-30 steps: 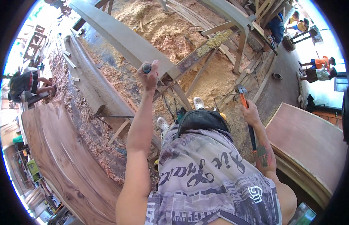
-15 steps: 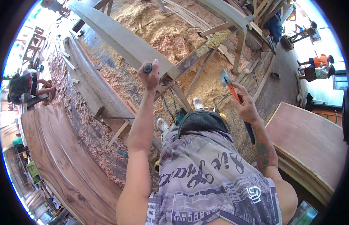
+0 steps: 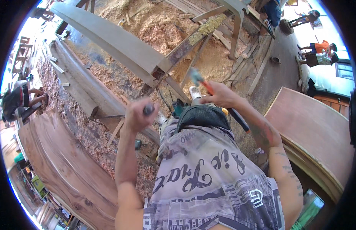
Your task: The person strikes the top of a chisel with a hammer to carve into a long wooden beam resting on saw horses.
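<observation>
My left hand (image 3: pixel 136 118) is closed around a tool with a dark, round-ended handle (image 3: pixel 148 109); the rest of that tool is hidden, and motion blurs the hand. My right hand (image 3: pixel 225 96) grips a hammer (image 3: pixel 206 87) with a grey-blue head and an orange and black handle. Its head points away from me, and the black handle end sticks out below my wrist. Beyond both hands, apart from them, a long smooth wooden beam (image 3: pixel 112 44) slants from far left to the middle, its near end hollow.
Wood shavings (image 3: pixel 151 28) cover the floor. At left lie a long trough-like timber (image 3: pixel 84 82) and a broad wooden slab (image 3: pixel 63 165). Stacked panels (image 3: pixel 312 126) stand close at right. One person (image 3: pixel 15 100) works at far left; others (image 3: pixel 321 57) are at far right.
My left hand has come back toward me and down from beside the beam's end. My right hand has swung inward to the left with the hammer. The view has shifted slightly.
</observation>
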A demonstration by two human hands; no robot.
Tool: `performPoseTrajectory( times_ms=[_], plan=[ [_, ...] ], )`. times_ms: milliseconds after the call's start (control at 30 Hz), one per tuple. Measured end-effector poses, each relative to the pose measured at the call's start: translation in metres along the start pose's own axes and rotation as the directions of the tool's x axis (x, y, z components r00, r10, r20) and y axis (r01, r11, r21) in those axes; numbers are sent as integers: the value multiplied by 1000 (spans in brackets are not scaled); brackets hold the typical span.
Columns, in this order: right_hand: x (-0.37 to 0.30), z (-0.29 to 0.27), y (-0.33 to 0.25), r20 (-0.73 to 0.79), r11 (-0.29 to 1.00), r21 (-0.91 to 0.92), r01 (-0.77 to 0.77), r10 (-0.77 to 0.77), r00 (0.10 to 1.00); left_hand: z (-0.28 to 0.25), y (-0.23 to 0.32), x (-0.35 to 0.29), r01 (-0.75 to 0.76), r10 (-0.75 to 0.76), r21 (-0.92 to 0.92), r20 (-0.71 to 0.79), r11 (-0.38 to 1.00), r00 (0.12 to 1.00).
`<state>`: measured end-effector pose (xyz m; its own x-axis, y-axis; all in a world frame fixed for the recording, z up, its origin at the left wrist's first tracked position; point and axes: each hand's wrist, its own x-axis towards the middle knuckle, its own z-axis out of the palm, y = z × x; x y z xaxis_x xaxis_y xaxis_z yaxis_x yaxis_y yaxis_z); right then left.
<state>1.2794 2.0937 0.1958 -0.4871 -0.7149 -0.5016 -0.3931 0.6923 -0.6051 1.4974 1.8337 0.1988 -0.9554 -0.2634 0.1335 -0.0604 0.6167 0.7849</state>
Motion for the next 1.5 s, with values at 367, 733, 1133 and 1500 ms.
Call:
performPoseTrajectory(
  times_ms=[367, 733, 1133, 1500],
  plan=[
    [49, 85, -73, 787, 825, 39, 563, -372, 491, 79, 35, -338, 801, -805, 250, 424, 544, 415],
    [60, 143, -107, 918, 696, 121, 708, -350, 187, 136, 118, -357, 912, -903, -193, 171, 362, 395],
    [62, 146, -98, 971, 657, -10, 754, -175, 165, 145, 145, -351, 848, -915, -406, 64, 341, 398],
    [22, 73, -49, 894, 789, -94, 608, -202, 400, 125, 147, -335, 781, -902, -491, -21, 385, 431]
  ],
)
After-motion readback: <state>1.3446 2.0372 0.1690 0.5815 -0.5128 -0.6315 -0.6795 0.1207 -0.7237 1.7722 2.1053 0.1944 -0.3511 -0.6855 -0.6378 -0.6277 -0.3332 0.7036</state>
